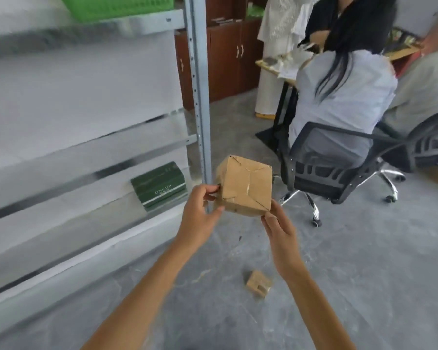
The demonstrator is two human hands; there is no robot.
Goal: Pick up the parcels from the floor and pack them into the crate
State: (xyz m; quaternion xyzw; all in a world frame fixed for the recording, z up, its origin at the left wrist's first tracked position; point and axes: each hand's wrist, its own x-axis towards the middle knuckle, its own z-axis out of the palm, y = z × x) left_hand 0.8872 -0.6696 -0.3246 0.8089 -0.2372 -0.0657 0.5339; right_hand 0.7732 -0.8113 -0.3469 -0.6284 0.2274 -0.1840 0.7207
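Both hands' grip holding brown parcel (245, 185), left hand (200, 210) at its side, right hand (280, 228) underneath

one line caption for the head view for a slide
Both hands, left hand and right hand, hold a brown parcel above the floor; a smaller parcel lies below.

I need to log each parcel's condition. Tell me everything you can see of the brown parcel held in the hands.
The brown parcel is a boxy cardboard package, creased, with clear tape crossing its folded flaps. It is held tilted in the air above the grey floor, beside the shelf post. The left hand grips its left side; the right hand supports its lower right corner.
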